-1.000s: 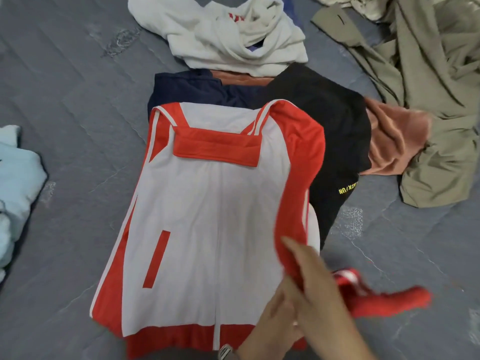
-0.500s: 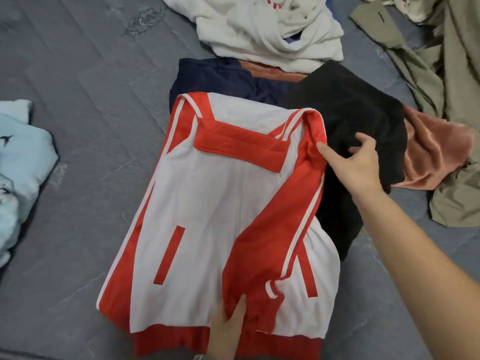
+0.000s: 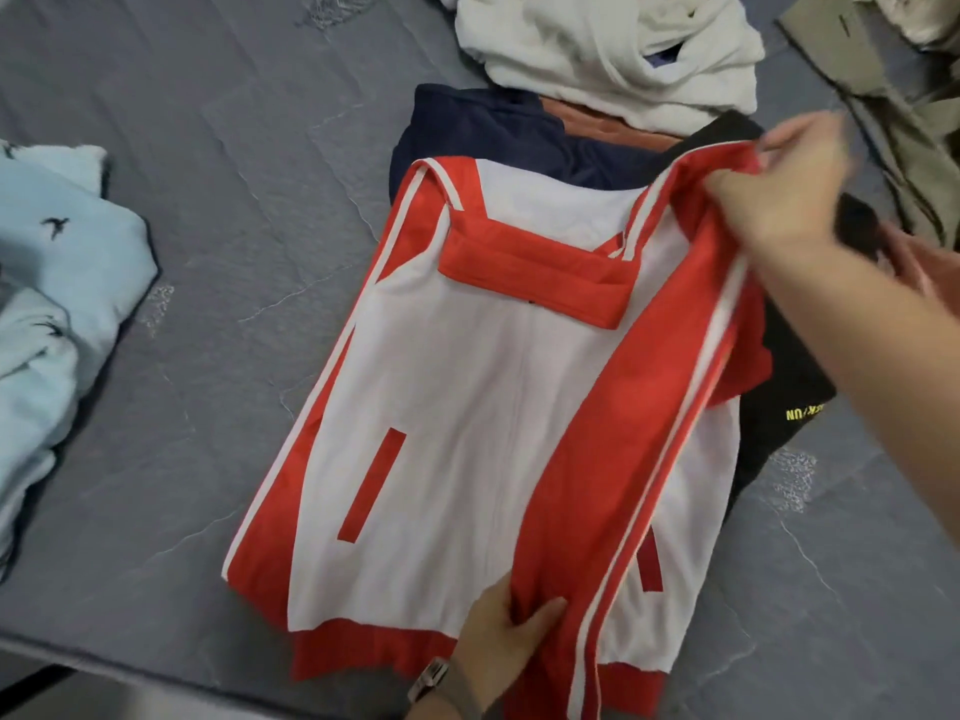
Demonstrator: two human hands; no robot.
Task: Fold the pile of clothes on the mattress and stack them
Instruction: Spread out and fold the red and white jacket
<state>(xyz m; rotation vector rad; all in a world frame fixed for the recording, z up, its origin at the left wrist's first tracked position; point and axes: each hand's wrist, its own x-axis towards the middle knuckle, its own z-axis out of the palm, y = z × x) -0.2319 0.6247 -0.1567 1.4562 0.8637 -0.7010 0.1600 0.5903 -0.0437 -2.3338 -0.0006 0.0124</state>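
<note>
A red and white jacket (image 3: pixel 467 397) lies flat on the grey mattress (image 3: pixel 208 210), collar away from me. Its red sleeve with white stripes (image 3: pixel 634 407) runs down the right side of the body. My left hand (image 3: pixel 498 641) grips the sleeve's cuff end near the hem. My right hand (image 3: pixel 774 189), blurred, pinches the jacket's right shoulder and lifts it slightly. Under the jacket lie a navy garment (image 3: pixel 483 132) and a black garment (image 3: pixel 789 402) with yellow lettering.
A white garment (image 3: pixel 613 49) is heaped at the top. Olive clothes (image 3: pixel 904 111) lie at the top right, with rust-coloured cloth (image 3: pixel 608 124) showing beneath the pile. A light blue garment (image 3: pixel 57 283) sits at the left. The mattress edge runs along the bottom left.
My right hand has risen from beside the shoulder and taken hold of it. The sleeve now lies straighter along the right side. My left hand has closed on the cuff end.
</note>
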